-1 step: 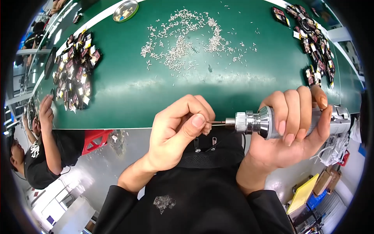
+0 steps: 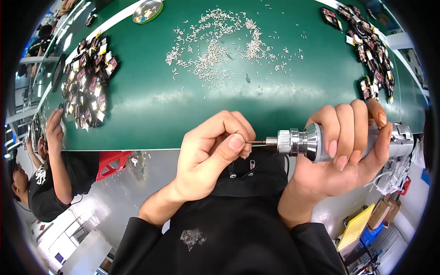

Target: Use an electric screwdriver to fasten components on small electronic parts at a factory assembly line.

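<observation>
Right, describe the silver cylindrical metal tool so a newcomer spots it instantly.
Find the wide green table. At its near edge, the person's right hand grips the silver cylindrical metal tool. Unlike the small white rods beyond, it has a ridged collar and thin copper-coloured bit.

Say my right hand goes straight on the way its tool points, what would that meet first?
Most likely your left hand: the tool in your right hand aims its bit at that pinch, though exact contact there is hidden.
</observation>
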Tool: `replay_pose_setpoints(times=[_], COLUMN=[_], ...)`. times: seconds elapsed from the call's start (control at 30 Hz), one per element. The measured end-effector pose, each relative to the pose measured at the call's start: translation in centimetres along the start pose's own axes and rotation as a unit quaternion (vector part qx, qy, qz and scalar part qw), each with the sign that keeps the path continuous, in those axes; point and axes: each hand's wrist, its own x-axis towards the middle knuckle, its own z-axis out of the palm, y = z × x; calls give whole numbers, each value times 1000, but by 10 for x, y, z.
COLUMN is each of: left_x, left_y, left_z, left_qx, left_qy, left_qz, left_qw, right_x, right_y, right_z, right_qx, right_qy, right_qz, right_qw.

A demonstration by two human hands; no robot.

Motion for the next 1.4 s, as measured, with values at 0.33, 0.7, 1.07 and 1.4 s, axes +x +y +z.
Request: replay_pose_setpoints(times=[0.33, 0.7, 1.07, 1.4], left_x=[1, 3, 0, 3], left_y=[-7, -8, -4, -14], left_z=[0, 2, 3, 11], left_qx=[-26, -85, 132, 294], left_qy=[-8, -20, 10, 25], left_qz=[-18, -66, -68, 57], left_qw=[999, 994, 989, 954], right_x=[-4, -3, -5, -5], right_y=[-1, 0, -5, -8], right_z=[-1, -6, -12, -26], right_qx=[-5, -8, -65, -65], right_qy=[33, 38, -4, -12], right_qz=[13, 19, 38, 36], right_qw=[999, 999, 997, 997])
